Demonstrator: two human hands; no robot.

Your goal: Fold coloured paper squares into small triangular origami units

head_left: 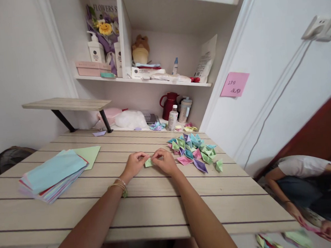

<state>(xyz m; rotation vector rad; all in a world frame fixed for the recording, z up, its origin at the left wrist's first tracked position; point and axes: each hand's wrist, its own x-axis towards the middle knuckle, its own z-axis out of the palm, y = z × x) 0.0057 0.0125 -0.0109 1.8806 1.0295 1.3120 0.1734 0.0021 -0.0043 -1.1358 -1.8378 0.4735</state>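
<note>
Both my hands meet at the middle of the wooden table (148,204) on a small folded piece of light green paper (148,162). My left hand (134,164) pinches its left side with the fingers curled. My right hand (164,161) pinches its right side in the same way. A bracelet sits on my left wrist. Just right of my hands lies a pile of folded paper shapes (195,150) in green, blue, pink and purple.
A stack of coloured paper sheets (54,174) lies at the table's left. A red jug (168,105), bottles and a plastic bag stand at the back under the shelves. Another person (308,189) crouches on the floor at the lower right, handling paper.
</note>
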